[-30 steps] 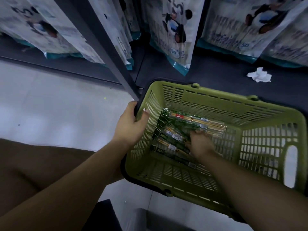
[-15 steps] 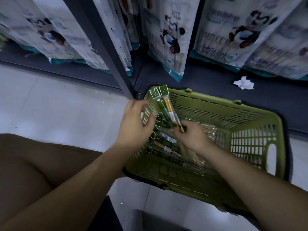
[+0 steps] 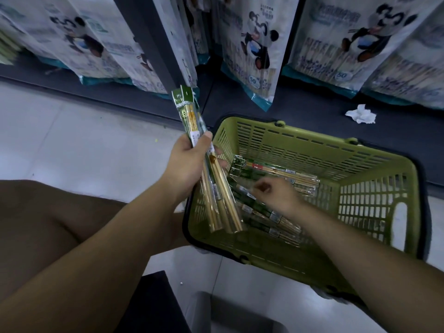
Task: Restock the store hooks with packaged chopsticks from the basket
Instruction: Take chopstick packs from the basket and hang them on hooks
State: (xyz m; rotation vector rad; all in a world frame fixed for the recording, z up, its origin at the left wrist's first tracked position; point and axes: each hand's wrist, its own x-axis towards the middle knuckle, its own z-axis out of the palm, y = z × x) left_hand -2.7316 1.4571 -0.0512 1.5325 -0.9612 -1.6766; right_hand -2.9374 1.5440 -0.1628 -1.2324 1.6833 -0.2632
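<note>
Pale floor tiles (image 3: 84, 145), store aisle. Green basket (image 3: 312, 140) sits against the dark shelf base (image 3: 300, 109). Left hand (image 3: 188, 162), at the basket's left rim, clasps a bundle of chopstick packs (image 3: 189, 116), green headers up. Loose packs (image 3: 278, 170) lie on the basket's bottom. Right hand (image 3: 276, 193) is inside the basket over them, fingers curled and blurred; I cannot tell if it grasps anything. Panda-print bags (image 3: 252, 49) hang behind the basket, and a crumpled tissue (image 3: 360, 114) lies beyond its far side.

Above the basket (image 3: 312, 150) the way in is open; behind it hanging bags (image 3: 252, 56) and a dark post (image 3: 146, 39) crowd close.
</note>
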